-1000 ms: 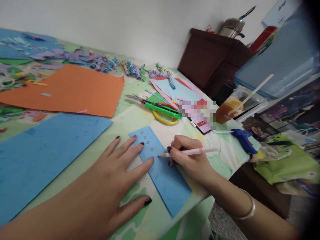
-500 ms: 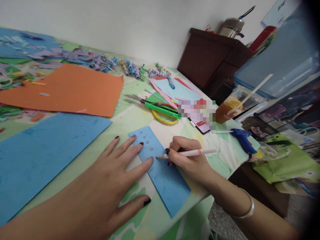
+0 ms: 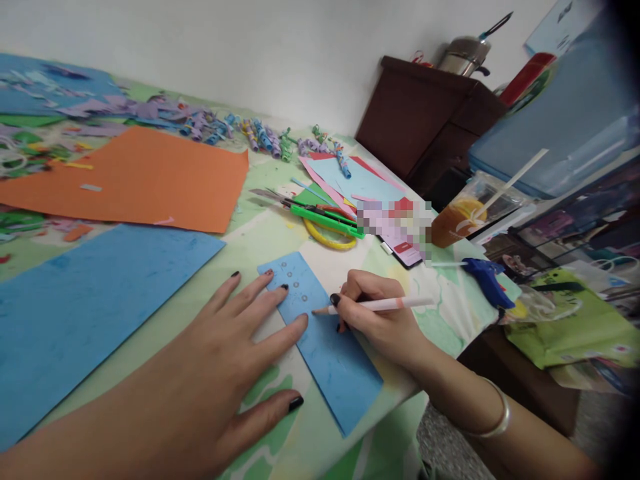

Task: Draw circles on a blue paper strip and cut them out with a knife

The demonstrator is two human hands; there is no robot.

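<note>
A narrow strip of blue paper point(image 3: 345, 380) lies slantwise near the table's front edge, with several small pencilled rings along its far end. My left hand point(image 3: 235, 353) is spread flat, fingertips resting on the strip's left edge and the thumb out on the tablecloth. In my right hand point(image 3: 380, 317) a white pencil point(image 3: 395, 304) is pinched between thumb and fingers. Its tip touches the strip just below the row of rings, close to my left index finger. A larger blue sheet point(image 3: 90, 313) lies to the left of my left hand.
Beyond my hands lie an orange sheet point(image 3: 165, 180), a green utility knife point(image 3: 325, 220), yellow-handled scissors point(image 3: 330, 239) and curled paper pieces point(image 3: 265, 139). On the right are a cup of iced drink point(image 3: 457, 213) and a blue glue gun point(image 3: 487, 283). Paper scraps point(image 3: 30, 150) cover the far left.
Almost nothing differs; the view has shifted very slightly. Both hands keep their places, and the pencil tip stays at the same spot on the strip.
</note>
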